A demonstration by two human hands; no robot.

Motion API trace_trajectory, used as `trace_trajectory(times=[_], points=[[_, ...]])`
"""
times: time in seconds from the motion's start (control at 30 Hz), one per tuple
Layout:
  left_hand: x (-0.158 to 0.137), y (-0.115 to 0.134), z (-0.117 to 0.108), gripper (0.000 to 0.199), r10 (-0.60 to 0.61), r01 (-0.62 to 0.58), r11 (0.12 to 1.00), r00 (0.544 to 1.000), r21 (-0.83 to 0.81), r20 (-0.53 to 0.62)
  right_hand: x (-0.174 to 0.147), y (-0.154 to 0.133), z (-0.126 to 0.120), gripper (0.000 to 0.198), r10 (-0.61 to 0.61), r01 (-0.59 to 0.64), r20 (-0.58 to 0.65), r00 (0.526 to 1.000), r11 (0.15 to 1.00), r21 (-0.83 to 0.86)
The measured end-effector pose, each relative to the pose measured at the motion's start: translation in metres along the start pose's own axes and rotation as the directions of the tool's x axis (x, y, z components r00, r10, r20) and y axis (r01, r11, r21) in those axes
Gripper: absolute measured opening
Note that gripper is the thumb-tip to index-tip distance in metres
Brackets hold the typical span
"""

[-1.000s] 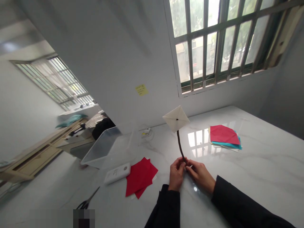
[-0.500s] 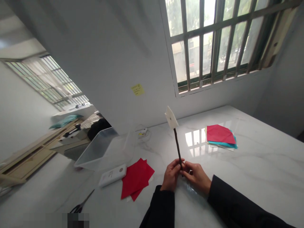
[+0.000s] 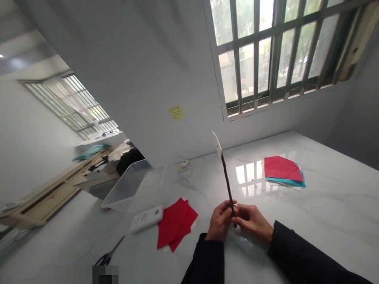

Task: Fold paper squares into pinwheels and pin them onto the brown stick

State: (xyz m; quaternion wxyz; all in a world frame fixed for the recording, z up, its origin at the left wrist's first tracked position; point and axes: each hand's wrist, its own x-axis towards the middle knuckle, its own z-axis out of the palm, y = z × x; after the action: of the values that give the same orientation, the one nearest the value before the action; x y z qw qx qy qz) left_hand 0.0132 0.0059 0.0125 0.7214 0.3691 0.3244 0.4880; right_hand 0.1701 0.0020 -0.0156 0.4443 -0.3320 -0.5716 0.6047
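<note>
A thin dark brown stick (image 3: pixel 226 177) stands nearly upright over the table, leaning a little to the left. On its top end sits a small white card-like square (image 3: pixel 217 145), now seen almost edge-on. My left hand (image 3: pixel 220 221) is closed round the stick near its lower end. My right hand (image 3: pixel 253 221) pinches the stick's bottom part from the right, thumb and forefinger together. The stick's lower tip pokes out just below the fingers.
Red paper sheets (image 3: pixel 174 227) lie left of my hands beside a white box-shaped device (image 3: pixel 146 219). Scissors (image 3: pixel 111 252) and a clear plastic bin (image 3: pixel 133 185) are further left. A red-and-blue paper stack (image 3: pixel 282 169) lies right, on the marble-patterned table (image 3: pixel 334 205).
The white square has turned from showing its face to nearly edge-on as the stick rotates in my fingers. The whole view has shifted slightly, so things appear further right.
</note>
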Motion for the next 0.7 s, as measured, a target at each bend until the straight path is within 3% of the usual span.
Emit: trace_trajectory(times=[0.57,0.7], points=[[-0.003,0.004,0.001,0.031,-0.032,0.033,0.998,0.999,-0.060,0.011,0.003,0.003,0.001,0.033,-0.050,0.050,0.024,0.998,0.998,-0.029],[0.001,0.000,-0.002,0.032,0.041,-0.041,0.999,0.999,-0.009,-0.030,0.001,-0.008,0.001,0.030,-0.045,0.047,0.013,0.999,0.984,-0.172]])
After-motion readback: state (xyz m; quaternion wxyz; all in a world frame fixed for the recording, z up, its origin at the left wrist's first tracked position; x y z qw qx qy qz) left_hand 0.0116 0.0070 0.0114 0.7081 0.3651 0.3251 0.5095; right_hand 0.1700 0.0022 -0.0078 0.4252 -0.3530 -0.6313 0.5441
